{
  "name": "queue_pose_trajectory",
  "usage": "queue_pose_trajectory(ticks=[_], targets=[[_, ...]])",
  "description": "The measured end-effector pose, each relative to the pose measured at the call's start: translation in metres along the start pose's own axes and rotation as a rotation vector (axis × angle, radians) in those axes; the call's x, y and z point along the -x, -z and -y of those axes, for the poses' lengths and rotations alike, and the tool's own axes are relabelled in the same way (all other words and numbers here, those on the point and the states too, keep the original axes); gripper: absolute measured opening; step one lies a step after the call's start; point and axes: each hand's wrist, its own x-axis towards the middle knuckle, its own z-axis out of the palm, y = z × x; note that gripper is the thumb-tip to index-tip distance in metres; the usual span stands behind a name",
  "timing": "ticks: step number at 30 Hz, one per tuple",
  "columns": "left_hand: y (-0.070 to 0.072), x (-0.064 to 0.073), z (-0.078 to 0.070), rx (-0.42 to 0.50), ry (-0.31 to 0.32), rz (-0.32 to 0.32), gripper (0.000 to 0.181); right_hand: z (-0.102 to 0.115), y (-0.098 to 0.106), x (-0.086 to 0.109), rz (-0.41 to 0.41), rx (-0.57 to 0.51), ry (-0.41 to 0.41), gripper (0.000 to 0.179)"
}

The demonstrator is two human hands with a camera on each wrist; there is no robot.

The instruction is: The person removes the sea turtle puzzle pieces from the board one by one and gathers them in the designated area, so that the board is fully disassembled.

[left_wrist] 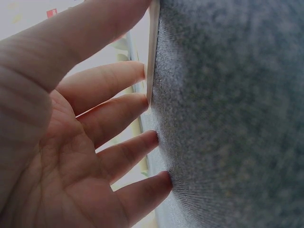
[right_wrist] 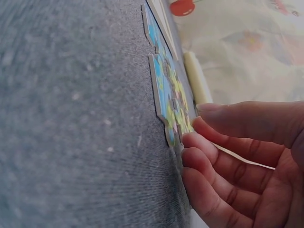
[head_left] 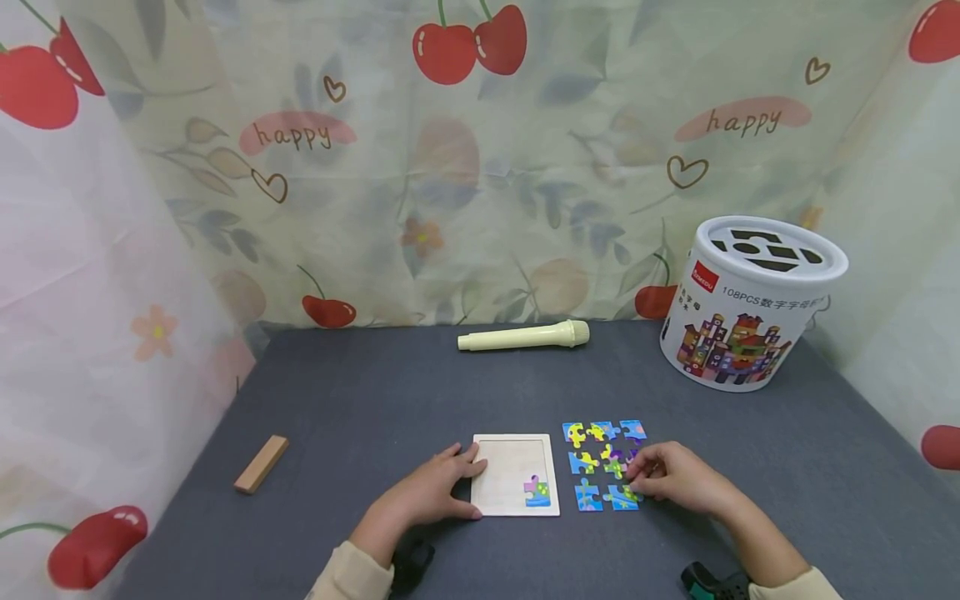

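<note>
My left hand (head_left: pixel 438 486) is spread at the left edge of a square wooden puzzle tray (head_left: pixel 502 510). Its thumb lies by the near corner and its fingertips touch the rim; in the left wrist view the fingers (left_wrist: pixel 116 114) are apart. One jigsaw piece (head_left: pixel 537 492) with pink, green and blue sits in the tray's near right corner. Several colourful jigsaw pieces (head_left: pixel 588 495) lie in rows to the right of the tray. My right hand (head_left: pixel 678 477) is at their right side, fingers loosely bent, partly covering a purple piece (head_left: pixel 634 454). No piece shows between thumb and fingers.
A cream toy microphone (head_left: pixel 525 337) lies at the back of the dark table (head_left: pixel 375 392). The white block bucket (head_left: pixel 742 333) with a slotted lid stands at back right. At left lies a wooden block (head_left: pixel 261 464). Patterned curtains (head_left: pixel 480 208) enclose the table.
</note>
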Motion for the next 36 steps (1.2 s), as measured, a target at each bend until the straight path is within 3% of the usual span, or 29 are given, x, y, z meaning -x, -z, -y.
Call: queue_pose_trajectory(ticks=[11, 21, 36], targets=[[0.0, 0.0, 0.0, -0.002, 0.009, -0.001, 0.069, 0.012, -0.004, -0.011, -0.006, 0.073, 0.065, 0.015], [-0.001, -0.001, 0.0, 0.005, 0.008, -0.001, 0.069, 0.034, -0.021, -0.037, -0.005, 0.073, 0.127, 0.017], [0.0, 0.0, -0.001, 0.003, 0.006, -0.001, 0.068, 0.059, -0.048, -0.074, 0.066, 0.08, 0.165, 0.019]])
